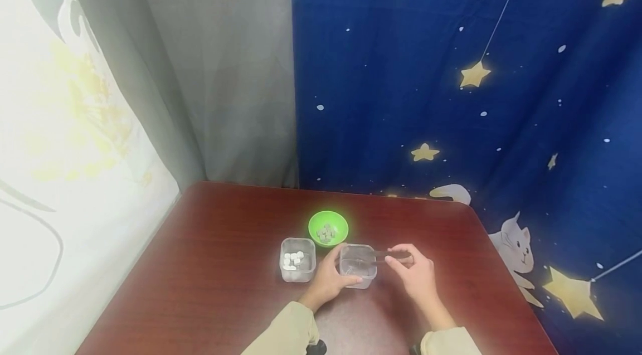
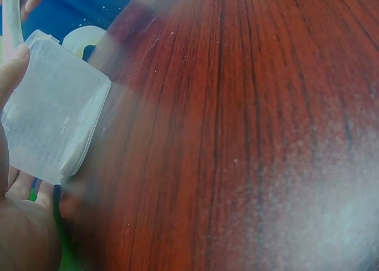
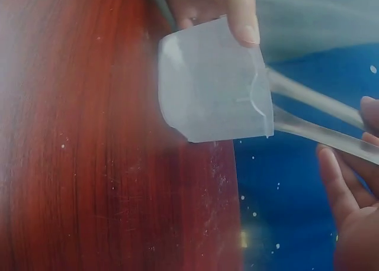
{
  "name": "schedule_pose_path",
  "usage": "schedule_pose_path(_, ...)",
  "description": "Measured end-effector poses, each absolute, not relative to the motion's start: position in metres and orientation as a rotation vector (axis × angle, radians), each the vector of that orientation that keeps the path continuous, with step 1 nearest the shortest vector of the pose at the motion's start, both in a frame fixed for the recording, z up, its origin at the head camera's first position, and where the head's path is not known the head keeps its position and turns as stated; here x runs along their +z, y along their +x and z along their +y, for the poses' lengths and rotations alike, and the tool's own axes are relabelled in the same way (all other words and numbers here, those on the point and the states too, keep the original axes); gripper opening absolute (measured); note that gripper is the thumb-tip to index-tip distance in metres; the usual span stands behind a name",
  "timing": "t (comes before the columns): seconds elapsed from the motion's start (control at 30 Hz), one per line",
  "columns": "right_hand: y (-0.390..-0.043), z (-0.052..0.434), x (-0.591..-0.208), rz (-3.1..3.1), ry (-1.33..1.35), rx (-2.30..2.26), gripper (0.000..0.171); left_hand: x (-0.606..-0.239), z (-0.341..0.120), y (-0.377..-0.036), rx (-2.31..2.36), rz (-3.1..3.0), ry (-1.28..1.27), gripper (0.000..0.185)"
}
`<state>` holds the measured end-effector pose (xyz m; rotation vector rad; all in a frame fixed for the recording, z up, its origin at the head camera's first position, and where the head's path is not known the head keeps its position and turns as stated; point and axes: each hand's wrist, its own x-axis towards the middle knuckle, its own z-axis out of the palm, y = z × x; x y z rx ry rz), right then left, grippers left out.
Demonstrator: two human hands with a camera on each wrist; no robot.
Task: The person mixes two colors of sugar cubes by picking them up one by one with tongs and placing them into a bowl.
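My left hand (image 1: 328,277) grips a clear square plastic container (image 1: 358,274) by its side, thumb along the near wall and fingers around the far left. In the right wrist view the same container (image 3: 213,84) shows its wall side-on, with the left thumb at its rim. My right hand (image 1: 416,274) holds a pair of tongs (image 3: 320,134), one arm on the thumb side and one under the fingers. The tong arms run over the rim into the container, their tips blurred behind the plastic. Left of this hand stands a second clear container (image 1: 298,274) with several small white pieces (image 1: 292,259).
Behind the containers sits a green bowl (image 1: 314,225) holding several greyish cubes (image 1: 326,233). All of these stand on a dark red wooden table (image 1: 225,249). A blue star-patterned curtain (image 1: 381,93) hangs beyond the far edge, with a white curtain (image 1: 75,176) at left.
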<state>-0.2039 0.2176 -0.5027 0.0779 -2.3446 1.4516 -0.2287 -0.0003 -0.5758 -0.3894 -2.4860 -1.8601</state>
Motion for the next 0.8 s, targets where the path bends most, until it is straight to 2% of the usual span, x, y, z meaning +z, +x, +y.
schedule_pose_path(0.3,-0.204,0.208,-0.5,-2.398,0.299,1.122,0.03,-0.575,0.0,-0.229,-1.885,-2.46,-0.407,0.09)
schedule_pose_path(0.8,-0.208,0.209,-0.505,-2.435,0.241,1.144,0.025,-0.572,0.0,-0.228,-1.89,-2.463,-0.412,0.089)
